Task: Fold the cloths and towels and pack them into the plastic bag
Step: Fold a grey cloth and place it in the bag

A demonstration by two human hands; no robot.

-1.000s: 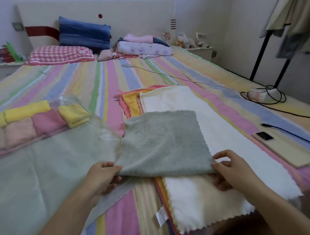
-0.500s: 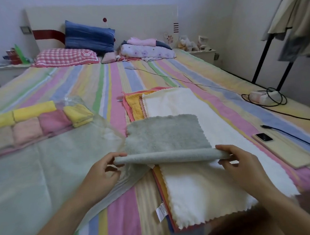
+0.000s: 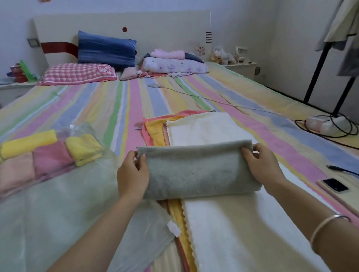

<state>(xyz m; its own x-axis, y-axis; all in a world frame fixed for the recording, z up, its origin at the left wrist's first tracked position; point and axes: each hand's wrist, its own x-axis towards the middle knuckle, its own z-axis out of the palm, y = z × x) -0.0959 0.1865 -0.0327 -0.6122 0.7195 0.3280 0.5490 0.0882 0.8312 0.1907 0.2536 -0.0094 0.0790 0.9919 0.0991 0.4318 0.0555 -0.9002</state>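
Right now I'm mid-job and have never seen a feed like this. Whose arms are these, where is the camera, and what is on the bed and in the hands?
There is no machine here. These are a person's two bare arms, and the single camera sits on that person's head, looking forward and down. So the left hand is on the left of the picture and the right hand is on the right.

Each hand pinches a far corner of a grey towel, which is folded double. It lies across a white towel stacked on coloured cloths, all on a striped bed.

To the left lies a clear plastic bag, with packed cloths, yellow and pink, at its far end. A phone lies by the right forearm.
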